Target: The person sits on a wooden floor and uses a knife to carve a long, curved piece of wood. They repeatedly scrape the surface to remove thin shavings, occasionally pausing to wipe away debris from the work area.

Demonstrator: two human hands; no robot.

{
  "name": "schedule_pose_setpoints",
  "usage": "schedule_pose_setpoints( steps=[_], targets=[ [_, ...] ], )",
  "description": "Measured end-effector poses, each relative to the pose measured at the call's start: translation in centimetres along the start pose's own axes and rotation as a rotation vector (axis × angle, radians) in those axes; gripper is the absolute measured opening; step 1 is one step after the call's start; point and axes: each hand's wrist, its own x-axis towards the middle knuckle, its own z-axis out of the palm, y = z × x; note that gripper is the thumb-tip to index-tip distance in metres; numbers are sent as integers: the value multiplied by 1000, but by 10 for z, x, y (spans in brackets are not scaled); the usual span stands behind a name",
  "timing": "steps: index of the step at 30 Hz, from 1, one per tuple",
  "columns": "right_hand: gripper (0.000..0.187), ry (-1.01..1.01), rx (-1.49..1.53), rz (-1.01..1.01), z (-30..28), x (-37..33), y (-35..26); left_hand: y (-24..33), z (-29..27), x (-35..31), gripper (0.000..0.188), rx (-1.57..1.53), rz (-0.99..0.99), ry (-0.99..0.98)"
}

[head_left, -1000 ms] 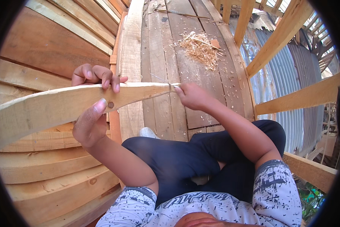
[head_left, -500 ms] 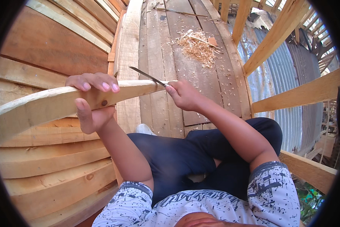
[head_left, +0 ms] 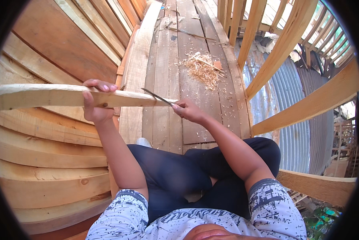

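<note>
A long pale wooden plank [head_left: 47,97], narrowing toward its right end, stretches in front of me from the left rim. My left hand [head_left: 98,102] is closed round it, with fingers over the far side and thumb against the near face. The handle of a dark, thin-bladed knife [head_left: 154,95] is in my right hand [head_left: 188,111], mostly hidden by the fingers. Its blade points up and left across the plank's narrow end. The right fingers are right beside that tip; whether they touch it, I cannot tell.
Curled wood shavings [head_left: 203,70] are heaped on the plank floor [head_left: 191,130] ahead, with smaller bits scattered around. Stacked boards [head_left: 47,150] line the left. Wooden railing posts [head_left: 281,52] stand on the right, with corrugated metal sheets [head_left: 293,116] beyond. My crossed legs [head_left: 175,168] are below the hands.
The plank's left end has swung up, so the plank now lies nearly level in view. The view has shifted a little. Both hands keep their holds.
</note>
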Motion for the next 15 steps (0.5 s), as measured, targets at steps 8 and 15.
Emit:
schedule_pose_setpoints(
  steps=[8, 15],
  targets=[
    [35, 213, 199, 348, -16, -9, -37, 5, 7, -2, 42, -35, -75, 20],
    [55, 106, 267, 592, 33, -13, -45, 2, 33, -5, 30, -62, 28, 113]
  ],
)
